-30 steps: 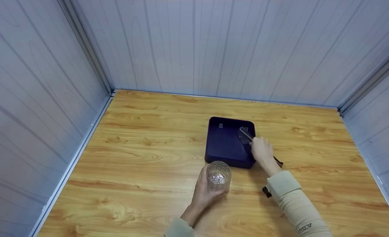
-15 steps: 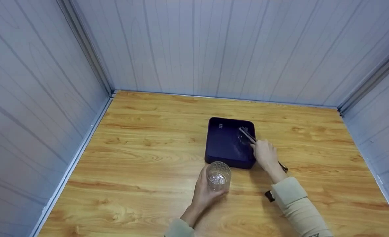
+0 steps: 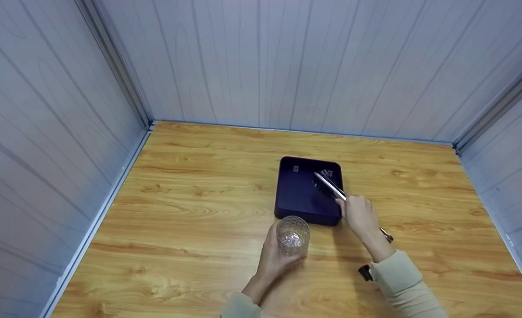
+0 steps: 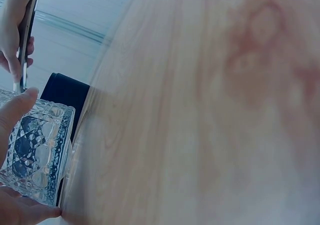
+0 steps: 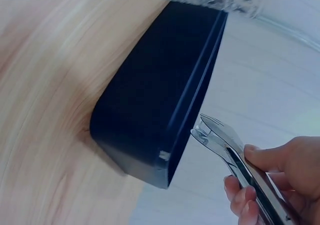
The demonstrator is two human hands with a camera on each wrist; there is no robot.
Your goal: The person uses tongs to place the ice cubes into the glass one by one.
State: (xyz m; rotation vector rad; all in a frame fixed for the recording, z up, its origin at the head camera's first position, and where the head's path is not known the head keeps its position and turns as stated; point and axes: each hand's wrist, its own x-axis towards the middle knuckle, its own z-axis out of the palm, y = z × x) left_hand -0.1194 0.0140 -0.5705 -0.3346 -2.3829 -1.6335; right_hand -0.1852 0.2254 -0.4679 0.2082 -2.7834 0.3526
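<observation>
My left hand [image 3: 272,258] grips a clear, cut-pattern drinking glass [image 3: 293,236] by its side at the tray's near edge; in the left wrist view the thumb lies at the rim of the glass [image 4: 37,150]. My right hand [image 3: 360,216] holds metal tongs [image 3: 330,187] tilted over the right part of the dark blue tray [image 3: 303,194]. From the right wrist the tongs [image 5: 250,180] show nearly closed, their tips above the tray's rim, with a small clear piece [image 5: 203,130] between them. Small clear blocks [image 3: 327,172] lie in the tray's far right corner.
Another small clear block [image 3: 296,168] lies at the far left of the tray. The wood-grain tabletop [image 3: 190,198] spreads around it, bounded by a pale panel wall [image 3: 243,66] behind and side walls to the left and right.
My right hand has drawn back toward me and slightly right, and the tongs have risen from the blocks at the tray's far right. The left hand and glass stay put.
</observation>
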